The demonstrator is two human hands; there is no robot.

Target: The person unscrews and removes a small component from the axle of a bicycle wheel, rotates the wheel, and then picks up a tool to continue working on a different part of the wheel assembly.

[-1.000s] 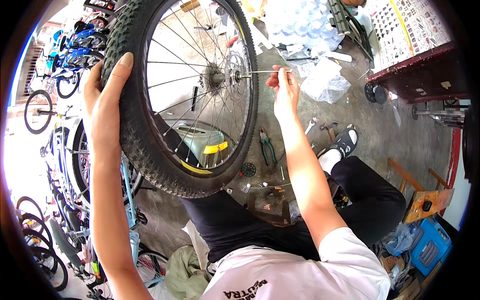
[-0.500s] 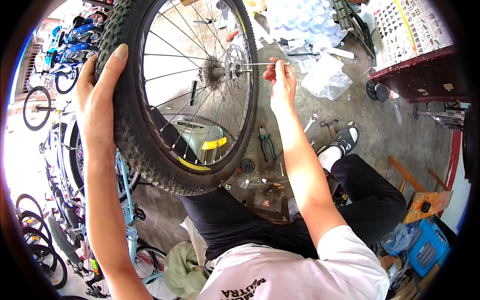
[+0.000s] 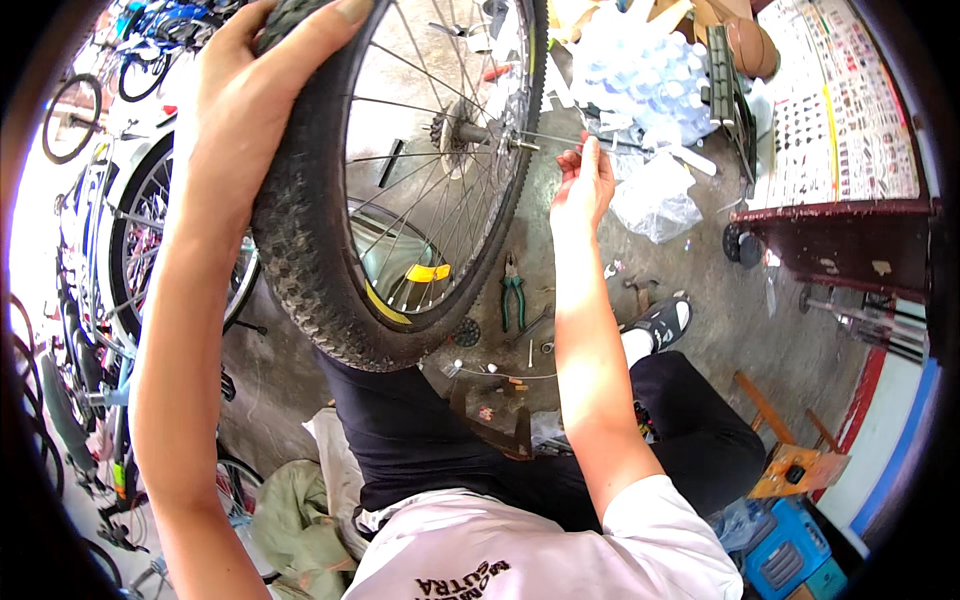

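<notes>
My left hand (image 3: pixel 244 104) grips the knobby tire (image 3: pixel 319 306) of an upright bicycle wheel at its upper left, thumb over the tread and fingers curled round it. The hub (image 3: pixel 465 133), with sprockets and a brake disc, sits among the spokes. Right of the hub, my right hand (image 3: pixel 584 178) has its fingers closed on a thin metal rod (image 3: pixel 552 136) that reaches to the axle end. The wheel's lower edge is over my black-trousered thigh.
Pliers (image 3: pixel 513 295), a hammer (image 3: pixel 641 287) and small parts lie on the concrete floor. Plastic-wrapped packs (image 3: pixel 636 75) and a dark-red cabinet (image 3: pixel 840 250) stand right. Bicycles (image 3: pixel 120 250) crowd the left. A wooden stool (image 3: pixel 800 470) and blue case (image 3: pixel 785 550) are at lower right.
My left hand and the tire's top have shifted up and right in the view, the wheel tilting somewhat. My right hand, still on the rod, appears slightly lower and further right.
</notes>
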